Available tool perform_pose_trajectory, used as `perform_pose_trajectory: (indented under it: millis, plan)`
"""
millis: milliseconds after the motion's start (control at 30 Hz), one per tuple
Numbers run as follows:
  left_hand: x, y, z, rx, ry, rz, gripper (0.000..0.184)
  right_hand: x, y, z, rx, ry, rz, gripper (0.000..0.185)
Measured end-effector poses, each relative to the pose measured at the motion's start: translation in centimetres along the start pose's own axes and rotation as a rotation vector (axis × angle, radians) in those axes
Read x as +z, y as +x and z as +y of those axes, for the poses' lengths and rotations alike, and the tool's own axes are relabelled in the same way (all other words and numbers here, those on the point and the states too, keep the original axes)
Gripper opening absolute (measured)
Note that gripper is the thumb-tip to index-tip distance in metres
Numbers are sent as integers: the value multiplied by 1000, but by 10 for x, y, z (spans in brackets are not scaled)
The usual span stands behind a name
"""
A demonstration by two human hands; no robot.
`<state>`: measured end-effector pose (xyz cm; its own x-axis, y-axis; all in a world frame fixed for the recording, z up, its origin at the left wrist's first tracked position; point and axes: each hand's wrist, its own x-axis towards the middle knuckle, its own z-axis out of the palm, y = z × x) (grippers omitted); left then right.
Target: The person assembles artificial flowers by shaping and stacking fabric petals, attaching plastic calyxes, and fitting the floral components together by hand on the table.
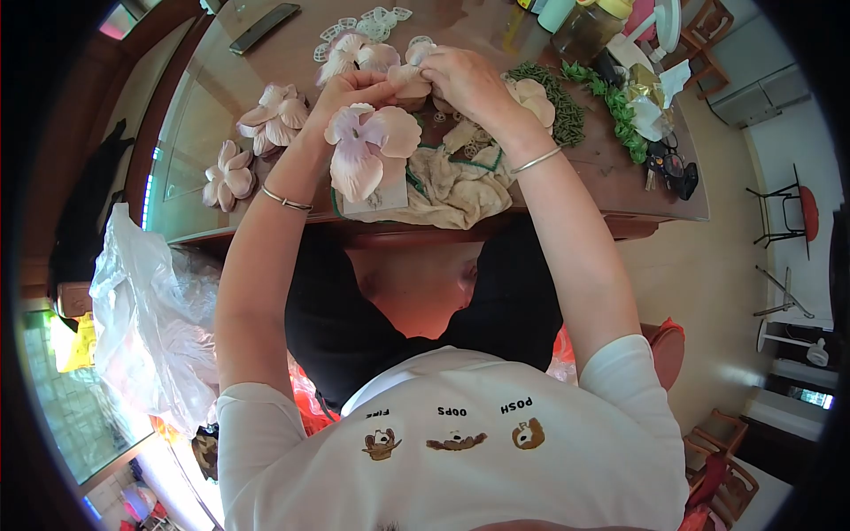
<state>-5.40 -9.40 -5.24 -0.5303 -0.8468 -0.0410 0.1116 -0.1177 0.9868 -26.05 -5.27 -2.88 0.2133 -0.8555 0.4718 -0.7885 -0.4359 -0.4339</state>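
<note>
My left hand [357, 91] pinches the edge of a pale pink petal piece [407, 82] over the table. At the other side of that piece is my right hand [453, 75], its fingers bent and closed round the upper edge. Just below my left hand a pink and lilac artificial flower [363, 146] rests above a white card [379, 196]. More pale flowers [357, 57] lie beyond my hands, and two stacks of petals [273, 119] [229, 175] are to the left. A beige cloth [460, 188] with green edging is bunched near the table's front.
Green stem pieces [567, 111], loose petals [533, 99] and leafy garland [627, 124] lie right. A phone [265, 28] is at the back left, a brown jar [588, 31] at the back right. Keys and glasses [675, 165] sit near the right edge. A plastic bag [146, 310] hangs left.
</note>
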Motion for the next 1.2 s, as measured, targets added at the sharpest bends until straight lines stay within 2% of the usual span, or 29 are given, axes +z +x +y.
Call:
perform_pose_trajectory:
  millis: [100, 233, 300, 467, 600, 733, 833, 900, 967, 1000, 1067, 1133, 1200]
  plan:
    - [-1, 2, -4, 2, 5, 4, 13, -2, -1, 0, 24, -11, -16, 13]
    - [-5, 0, -7, -25, -43, 24, 13, 1, 3, 10, 222, 136, 129, 15]
    - [-7, 1, -9, -27, -54, 27, 12, -8, 5, 13, 517, 383, 152, 16]
    - [-8, -1, -11, -30, -66, 28, 12, -39, -1, 34, 471, 458, 187, 16]
    - [-7, -8, -4, -36, -2, 41, 14, -52, -18, 18, 425, 530, 226, 16]
    - [-13, -33, 17, 67, -91, 165, 22, -62, -40, -4, 384, 615, 259, 17]
    - [-12, -75, 32, 133, 43, 239, 24, -69, -59, -24, 351, 683, 294, 18]
    - [2, -107, 32, 362, 211, 633, 18, -72, -70, -39, 331, 726, 323, 19]
    - [21, -135, 30, 454, 256, 695, 15, -71, -83, -53, 315, 660, 313, 16]
    - [37, -151, 30, 472, 246, 611, 13, -70, -90, -59, 315, 660, 314, 16]
    - [66, -170, 23, 330, 89, 412, 16, -66, -104, -71, 108, 362, 334, 15]
    - [95, -174, 20, 278, -84, 204, 24, -65, -116, -87, -29, 223, 318, 19]
    - [109, -171, 13, 208, -219, 124, 26, -62, -134, -104, -56, 192, 309, 21]
